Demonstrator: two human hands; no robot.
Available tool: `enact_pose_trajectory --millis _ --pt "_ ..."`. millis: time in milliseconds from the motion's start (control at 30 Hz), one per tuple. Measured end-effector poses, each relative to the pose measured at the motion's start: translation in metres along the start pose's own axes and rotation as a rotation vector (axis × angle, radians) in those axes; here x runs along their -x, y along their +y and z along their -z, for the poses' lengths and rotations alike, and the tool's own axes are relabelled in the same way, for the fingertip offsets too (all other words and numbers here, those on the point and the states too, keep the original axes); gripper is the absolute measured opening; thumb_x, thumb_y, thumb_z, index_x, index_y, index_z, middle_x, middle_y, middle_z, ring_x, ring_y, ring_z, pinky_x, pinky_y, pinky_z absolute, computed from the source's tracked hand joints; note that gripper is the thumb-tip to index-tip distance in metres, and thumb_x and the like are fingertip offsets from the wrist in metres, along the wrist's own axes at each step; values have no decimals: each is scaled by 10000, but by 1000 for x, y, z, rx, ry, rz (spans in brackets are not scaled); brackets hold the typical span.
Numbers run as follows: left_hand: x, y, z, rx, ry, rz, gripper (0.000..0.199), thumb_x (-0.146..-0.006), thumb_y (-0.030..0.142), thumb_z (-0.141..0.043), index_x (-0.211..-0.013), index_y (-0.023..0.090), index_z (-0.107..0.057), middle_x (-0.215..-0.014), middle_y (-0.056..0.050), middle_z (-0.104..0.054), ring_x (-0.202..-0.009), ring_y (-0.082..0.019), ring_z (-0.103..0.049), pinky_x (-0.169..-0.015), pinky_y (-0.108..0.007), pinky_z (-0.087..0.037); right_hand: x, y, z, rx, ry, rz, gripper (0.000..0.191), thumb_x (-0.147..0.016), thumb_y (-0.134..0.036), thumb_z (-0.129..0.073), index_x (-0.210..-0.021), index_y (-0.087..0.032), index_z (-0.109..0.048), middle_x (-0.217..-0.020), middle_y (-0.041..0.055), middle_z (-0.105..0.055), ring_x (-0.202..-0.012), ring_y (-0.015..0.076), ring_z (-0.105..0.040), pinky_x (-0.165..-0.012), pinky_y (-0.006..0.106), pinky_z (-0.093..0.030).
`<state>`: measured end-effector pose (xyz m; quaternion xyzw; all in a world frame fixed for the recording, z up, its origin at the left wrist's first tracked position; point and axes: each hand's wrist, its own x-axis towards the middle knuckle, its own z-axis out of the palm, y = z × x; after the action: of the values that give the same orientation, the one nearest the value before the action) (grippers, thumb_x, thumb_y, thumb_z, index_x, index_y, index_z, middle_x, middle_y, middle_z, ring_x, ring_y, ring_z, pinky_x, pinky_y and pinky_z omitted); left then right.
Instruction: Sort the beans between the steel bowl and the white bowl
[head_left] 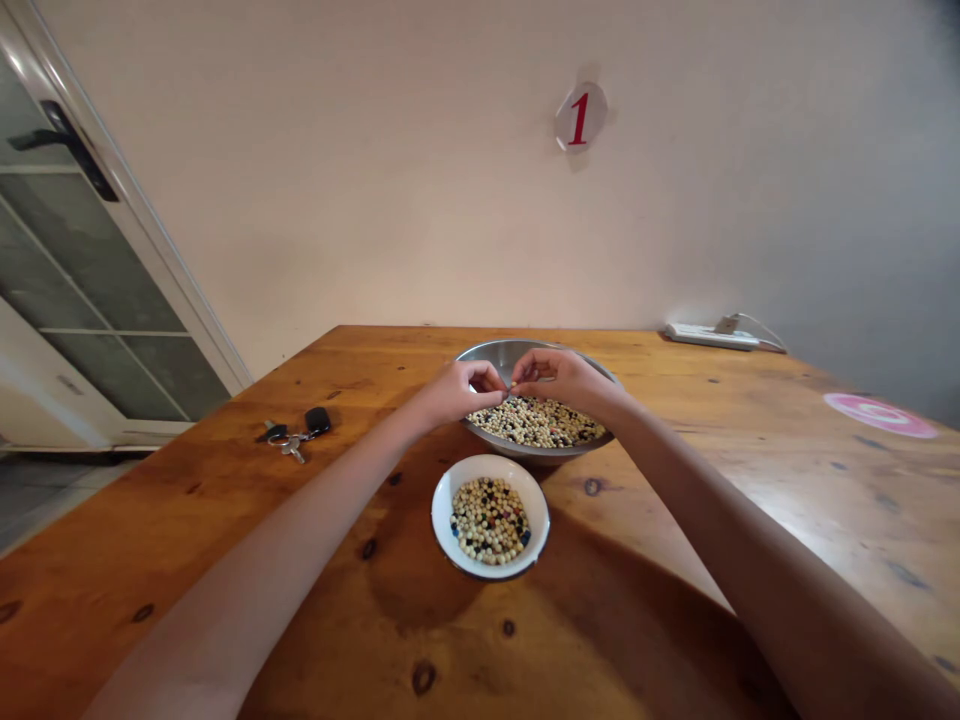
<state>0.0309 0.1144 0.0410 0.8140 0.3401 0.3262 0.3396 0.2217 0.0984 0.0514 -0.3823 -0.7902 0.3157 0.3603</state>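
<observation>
My left hand (466, 388) and my right hand (561, 378) meet fingertip to fingertip over a wide metal bowl (540, 457). Both are pinched closed, thumb against fingers. Something tiny sits between the tips, too small to make out. Below them the metal bowl holds a layer of small round beads (544, 424), mostly cream with some dark ones. Nearer to me stands a white bowl (442, 520) with a dark rim. Inside it lie more cream beads (489, 522), mixed with black, blue and a few red ones. The hands cover part of the metal bowl's rim.
A bunch of keys (294, 442) with a black fob lies at the left on the wooden table (360, 640). Toward the back right is a white power strip (712, 336) with a plug and cable. A pink round sticker (879, 414) is on the right side. Behind rises a wall (420, 180).
</observation>
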Motion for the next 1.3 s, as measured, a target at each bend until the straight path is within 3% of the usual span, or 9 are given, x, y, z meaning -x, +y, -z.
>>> enact_pose_trajectory --millis 633,900,1300 --pt "0 -2 2 55 -8 5 158 -670 266 -612 -736 129 -570 -684 -9 -571 -641 -94 -520 -636 -242 -409 -1 2 -1 -22 8 -42 192 -664 -341 -641 -767 -217 -538 -803 13 -598 -753 148 -560 -651 284 -458" --pt "-2 -4 1 46 -3 -7 140 -668 246 -605 -735 127 -574 -679 -4 -570 -632 -90 -514 -632 -239 -404 -1 1 -1 -55 -10 21 161 -676 -302 -645 -759 -206 -545 -765 0 -580 -709 126 -543 -643 269 -445" --pt "0 -4 1 52 15 -31 150 -675 262 -605 -735 129 -572 -686 -6 -564 -639 -92 -511 -637 -239 -401 0 1 -1 -46 -12 -51 182 -667 -331 -643 -770 -221 -542 -800 14 -599 -758 151 -562 -615 275 -456"
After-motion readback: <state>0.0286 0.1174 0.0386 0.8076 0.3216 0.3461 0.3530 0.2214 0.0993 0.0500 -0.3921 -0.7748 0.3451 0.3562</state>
